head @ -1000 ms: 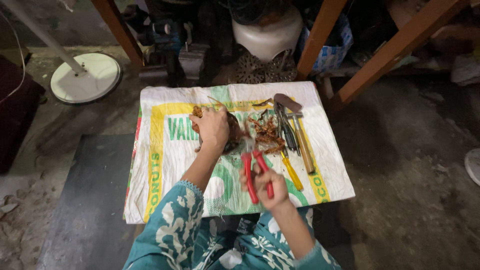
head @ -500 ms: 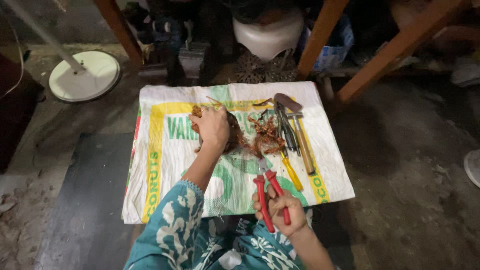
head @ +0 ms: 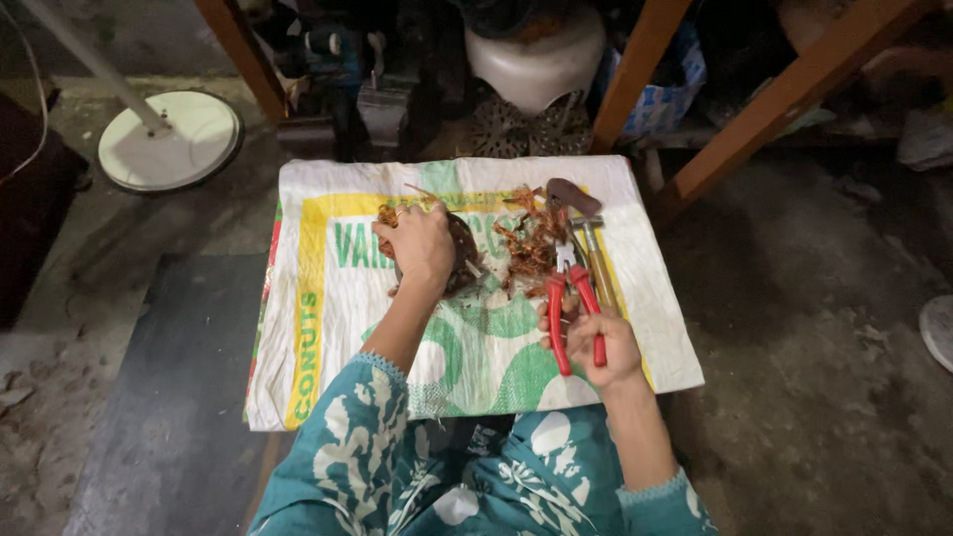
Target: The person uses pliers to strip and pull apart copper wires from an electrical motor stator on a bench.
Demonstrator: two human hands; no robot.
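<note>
My left hand (head: 422, 245) presses down on a dark round part wound with copper wire (head: 459, 260) in the middle of a white printed sack (head: 328, 328) spread on the floor. My right hand (head: 596, 342) grips red-handled pliers (head: 573, 303) by the handles, jaws pointing away from me toward a loose tangle of copper wire (head: 531, 238). Beside the pliers on the right lie a hammer (head: 591, 243) and other hand tools.
A white round stand base (head: 169, 139) with a pole sits at the far left. Orange-brown wooden legs (head: 635, 79) rise behind the sack. A white tank-like object (head: 536, 50) and dark machine parts crowd the back. A dark mat (head: 149, 427) lies left of me.
My right hand, holding the pliers, moved down toward me and then back up to the right of the sack's middle. My left hand stayed on the wound part.
</note>
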